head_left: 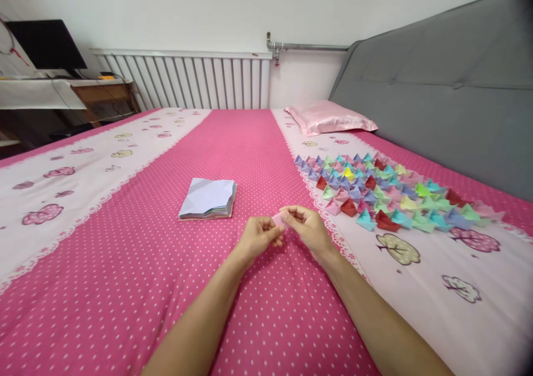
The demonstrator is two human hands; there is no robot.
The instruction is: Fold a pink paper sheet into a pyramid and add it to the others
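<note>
Between my two hands is a small folded piece of pink paper, held just above the pink dotted bedspread. My left hand pinches its left side between thumb and fingers. On the other side, my right hand grips the upper right edge, its fingertips covering part of the paper. A stack of square paper sheets, pale lilac on top, lies left of my hands. To the right stand several rows of small folded paper boats in blue, green, pink, red, yellow and lilac.
The bed's bedspread stretches all around. A pink pillow lies at the far right against the grey headboard. A white radiator lines the wall. A desk with a black monitor stands at the back left.
</note>
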